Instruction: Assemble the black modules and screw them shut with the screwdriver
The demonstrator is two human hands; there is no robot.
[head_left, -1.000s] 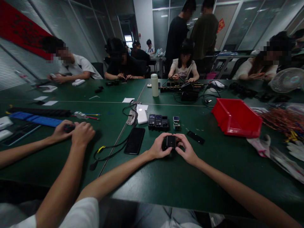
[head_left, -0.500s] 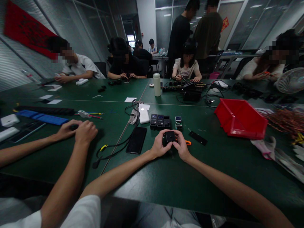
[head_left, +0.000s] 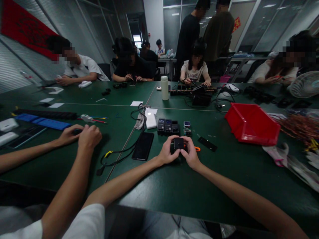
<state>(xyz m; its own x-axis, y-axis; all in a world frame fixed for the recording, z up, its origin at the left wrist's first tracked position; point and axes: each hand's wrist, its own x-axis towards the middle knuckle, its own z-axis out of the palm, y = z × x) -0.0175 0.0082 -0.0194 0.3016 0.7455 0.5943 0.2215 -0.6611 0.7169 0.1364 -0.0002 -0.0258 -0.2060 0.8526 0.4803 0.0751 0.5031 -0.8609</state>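
Note:
Between my two hands is a small black box-shaped device point(head_left: 178, 143), held a little above the green table point(head_left: 154, 186). My left hand point(head_left: 168, 151) is closed on its left side, and my right hand point(head_left: 190, 152) grips the right side, with both thumbs on the near face. Part of an orange item point(head_left: 197, 149) shows beside my right fingers; what it is stays hidden. Just beyond my hands stand several small black devices point(head_left: 168, 126) in a row and a small unit with an exposed circuit board point(head_left: 187, 128). A flat black plate point(head_left: 207, 144) lies to the right.
Left of my hands lie a black smartphone point(head_left: 143, 146), a black cable point(head_left: 119, 163) and a white power bank point(head_left: 151, 119). A red bin point(head_left: 253, 124) stands to the right near gloves point(head_left: 294, 162). A co-worker's hands point(head_left: 88, 137) work close on my left. A pale bottle point(head_left: 164, 88) stands farther back.
My hands keep their hold on the black device, which seems tilted very slightly differently. The view has shifted a little; otherwise the table looks the same.

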